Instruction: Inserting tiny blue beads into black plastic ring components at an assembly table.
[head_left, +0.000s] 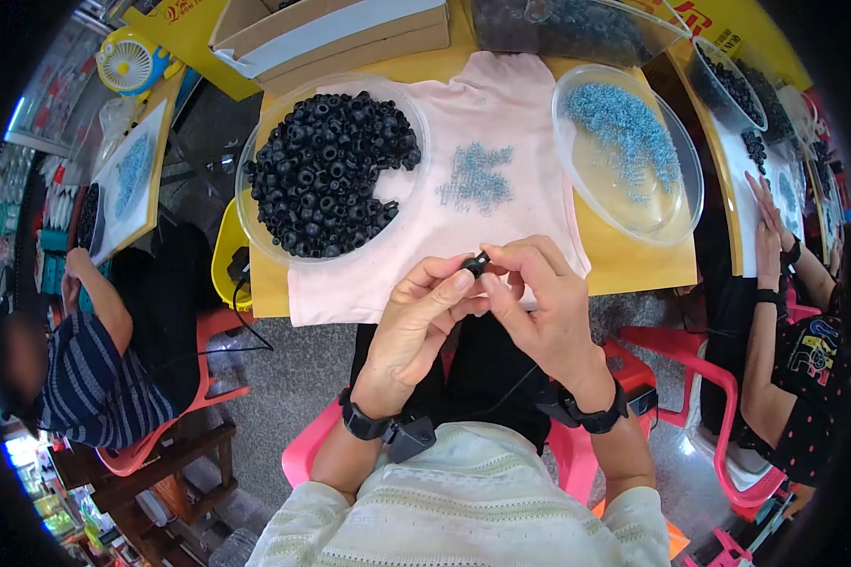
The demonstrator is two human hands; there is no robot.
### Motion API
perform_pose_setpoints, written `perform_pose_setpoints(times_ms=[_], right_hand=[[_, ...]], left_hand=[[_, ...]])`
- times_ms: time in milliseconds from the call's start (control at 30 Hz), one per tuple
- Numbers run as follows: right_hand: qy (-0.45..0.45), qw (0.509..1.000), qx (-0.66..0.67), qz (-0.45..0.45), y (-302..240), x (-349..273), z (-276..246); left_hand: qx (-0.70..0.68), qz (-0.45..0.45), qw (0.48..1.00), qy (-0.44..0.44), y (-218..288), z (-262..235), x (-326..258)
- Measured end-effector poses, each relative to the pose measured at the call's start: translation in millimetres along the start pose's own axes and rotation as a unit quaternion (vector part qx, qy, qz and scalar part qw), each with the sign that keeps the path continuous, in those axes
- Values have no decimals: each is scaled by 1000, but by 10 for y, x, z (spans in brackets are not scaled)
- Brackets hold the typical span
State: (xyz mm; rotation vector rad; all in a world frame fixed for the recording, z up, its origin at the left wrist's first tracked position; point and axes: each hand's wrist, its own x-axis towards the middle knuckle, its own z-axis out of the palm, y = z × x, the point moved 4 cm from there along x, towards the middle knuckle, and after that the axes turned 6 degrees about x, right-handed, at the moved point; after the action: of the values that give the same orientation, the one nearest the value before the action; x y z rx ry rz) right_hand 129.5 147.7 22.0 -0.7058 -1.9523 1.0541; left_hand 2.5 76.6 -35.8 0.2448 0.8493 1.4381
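Note:
My left hand (pixel 424 312) and my right hand (pixel 539 300) meet over the near edge of the table, and both pinch one small black rubber ring (pixel 475 264) between their fingertips. Whether a blue piece is in the ring is too small to tell. Beyond the hands lies a pink cloth (pixel 529 180) with a loose heap of small blue parts (pixel 476 175). A clear round bowl (pixel 255 222) full of black rubber rings (pixel 326 175) stands at the left. Another clear bowl (pixel 676 203) holding blue parts (pixel 624 132) stands at the right.
A cardboard box (pixel 340 33) and a clear container of dark parts (pixel 563 24) sit at the far edge of the yellow table (pixel 633 265). One person sits at the left (pixel 104 378), another at the right (pixel 790 331). Pink plastic chairs (pixel 719 378) stand around.

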Motion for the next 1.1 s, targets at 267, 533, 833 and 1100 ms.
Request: perform_pose_setpoints(times_ms=[267, 533, 833, 1100], right_hand=[[14, 990, -91, -106, -6, -1, -19], [6, 986, -82, -142, -63, 77, -94], [7, 992, -36, -120, -82, -18, -122], [55, 993, -34, -97, -87, -38, -103]], left_hand=[[-43, -22, 998, -38, -40, 88, -27], [20, -5, 999, -46, 25, 236, -95], [77, 37, 995, -53, -14, 296, -175], [44, 35, 998, -36, 2, 334, -161]])
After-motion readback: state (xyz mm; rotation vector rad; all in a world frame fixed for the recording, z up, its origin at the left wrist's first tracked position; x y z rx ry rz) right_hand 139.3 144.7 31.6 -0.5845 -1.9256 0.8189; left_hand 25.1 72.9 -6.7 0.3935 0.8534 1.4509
